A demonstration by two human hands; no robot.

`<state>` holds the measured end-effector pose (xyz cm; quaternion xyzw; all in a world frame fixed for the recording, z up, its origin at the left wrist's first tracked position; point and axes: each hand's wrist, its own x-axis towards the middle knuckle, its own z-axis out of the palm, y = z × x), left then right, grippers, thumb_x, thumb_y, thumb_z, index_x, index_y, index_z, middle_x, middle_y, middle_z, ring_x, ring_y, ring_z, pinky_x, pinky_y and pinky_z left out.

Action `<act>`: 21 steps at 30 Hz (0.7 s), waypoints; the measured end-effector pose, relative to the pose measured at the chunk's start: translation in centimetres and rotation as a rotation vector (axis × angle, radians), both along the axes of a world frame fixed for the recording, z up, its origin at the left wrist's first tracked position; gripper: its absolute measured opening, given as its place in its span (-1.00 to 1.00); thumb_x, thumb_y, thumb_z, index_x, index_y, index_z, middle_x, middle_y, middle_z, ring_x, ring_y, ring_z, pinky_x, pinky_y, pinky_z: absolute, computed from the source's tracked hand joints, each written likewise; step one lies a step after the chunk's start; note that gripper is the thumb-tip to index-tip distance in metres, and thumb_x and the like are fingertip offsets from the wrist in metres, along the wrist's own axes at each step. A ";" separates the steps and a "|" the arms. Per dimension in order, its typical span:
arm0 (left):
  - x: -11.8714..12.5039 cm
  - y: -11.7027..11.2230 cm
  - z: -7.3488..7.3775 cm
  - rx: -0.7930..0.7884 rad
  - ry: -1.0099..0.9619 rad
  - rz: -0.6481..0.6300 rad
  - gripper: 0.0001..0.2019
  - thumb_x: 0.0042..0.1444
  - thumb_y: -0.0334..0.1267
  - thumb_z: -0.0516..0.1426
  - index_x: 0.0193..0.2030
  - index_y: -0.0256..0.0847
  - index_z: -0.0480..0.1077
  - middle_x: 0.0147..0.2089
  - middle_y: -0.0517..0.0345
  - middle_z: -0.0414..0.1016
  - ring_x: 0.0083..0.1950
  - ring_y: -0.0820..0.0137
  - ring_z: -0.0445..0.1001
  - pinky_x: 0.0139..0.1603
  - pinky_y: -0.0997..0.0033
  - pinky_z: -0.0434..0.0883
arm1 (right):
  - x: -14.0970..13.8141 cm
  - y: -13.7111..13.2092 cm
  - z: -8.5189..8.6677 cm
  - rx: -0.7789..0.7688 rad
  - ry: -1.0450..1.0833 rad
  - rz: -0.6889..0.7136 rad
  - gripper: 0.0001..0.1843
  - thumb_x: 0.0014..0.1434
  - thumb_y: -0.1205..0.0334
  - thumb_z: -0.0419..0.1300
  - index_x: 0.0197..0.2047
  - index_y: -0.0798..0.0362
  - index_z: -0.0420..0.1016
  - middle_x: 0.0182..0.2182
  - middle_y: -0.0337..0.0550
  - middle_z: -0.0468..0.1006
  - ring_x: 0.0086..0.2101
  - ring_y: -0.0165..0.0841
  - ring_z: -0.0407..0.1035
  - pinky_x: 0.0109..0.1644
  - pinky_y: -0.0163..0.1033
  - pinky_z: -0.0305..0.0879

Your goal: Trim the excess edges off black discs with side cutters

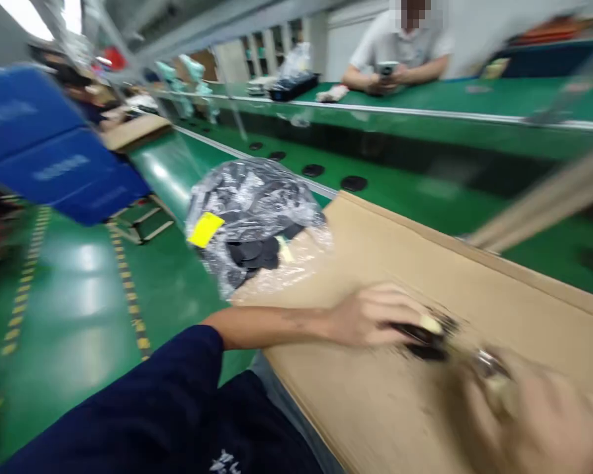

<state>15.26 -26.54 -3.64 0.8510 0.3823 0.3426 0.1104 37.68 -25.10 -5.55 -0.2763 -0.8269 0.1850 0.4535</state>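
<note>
My left hand (375, 315) is closed on a dark flat piece (422, 339), gripped between thumb and fingers just above the cardboard (375, 401). A pale yellowish covering shows at one of its fingertips. My right hand (534, 408), at the lower right, is heavily smeared by motion. Near its fingers is a small shiny spot (489, 362), too blurred to name. Small dark bits (445, 319) lie on the cardboard by the left fingertips. Beyond my left forearm rests a clear plastic bag (257, 187) with black rounded flat pieces (254, 253) in it.
A green conveyor belt (405, 184) with several black discs (353, 183) runs beyond the cardboard. Across it, a person (400, 52) holds a dark object at a green bench (474, 99). Blue bins (54, 145) stand at left. A yellow label (206, 229) is on the bag.
</note>
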 end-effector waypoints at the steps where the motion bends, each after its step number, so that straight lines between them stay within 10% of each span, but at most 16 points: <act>1: 0.3 -0.3 -0.3 0.015 -0.149 0.017 -0.83 0.25 -0.30 0.27 -0.04 -0.22 0.60 -0.01 -0.08 0.65 0.07 0.28 0.59 0.19 0.16 0.55 | 1.1 -0.6 0.8 0.140 -0.165 -0.166 -0.69 0.26 0.14 0.29 0.08 -0.17 0.52 -0.21 0.09 0.61 -0.14 0.00 0.50 -0.12 0.13 0.37; 6: 1.1 -1.8 -1.0 -0.045 -0.591 -0.009 -0.80 0.25 -0.29 0.27 -0.01 -0.22 0.58 -0.12 -0.01 0.60 -0.10 0.38 0.59 -0.09 0.38 0.57 | 2.1 -3.0 2.3 0.065 -0.325 -0.339 -0.68 0.36 0.22 0.15 0.16 -0.04 0.41 -0.13 0.04 0.54 -0.14 -0.11 0.43 -0.11 0.02 0.40; 21: 1.4 -2.6 -0.2 -0.072 -0.527 -0.077 -0.85 0.25 -0.35 0.24 -0.05 -0.29 0.53 -0.15 0.00 0.64 -0.10 0.38 0.61 -0.04 0.36 0.58 | 0.9 -5.3 3.0 0.073 -0.246 -0.207 -0.72 0.24 0.47 0.08 -0.10 -0.06 0.47 -0.34 -0.12 0.53 -0.26 -0.23 0.36 -0.18 -0.11 0.24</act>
